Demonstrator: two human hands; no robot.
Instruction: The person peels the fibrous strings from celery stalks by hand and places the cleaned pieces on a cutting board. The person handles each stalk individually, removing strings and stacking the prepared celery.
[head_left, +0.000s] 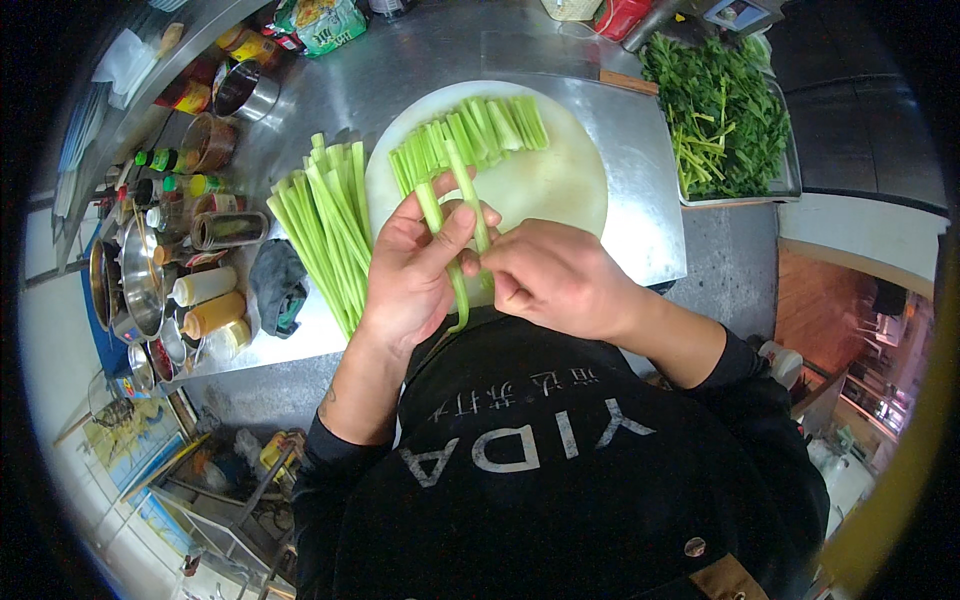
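Observation:
Two celery stalks (472, 191) are held upright in my left hand (420, 262), one under the thumb and one between the fingers. My right hand (566, 277) is closed beside them, its fingertips touching the lower part of the right-hand stalk; whether they pinch a strand is hidden. Behind my hands a row of cut celery pieces (480, 131) lies across the far side of a round white cutting board (559, 195). Left of the board, long celery stalks (322, 225) lie in a pile on the steel table (637, 165).
At right, a metal tray (791, 169) holds celery leaves (720, 112). A dark cloth (279, 285) lies left of the stalks. Squeeze bottles (214, 315), jars (229, 229) and a steel bowl (142, 277) crowd the left side. A wooden-handled blade (628, 81) lies beyond the board.

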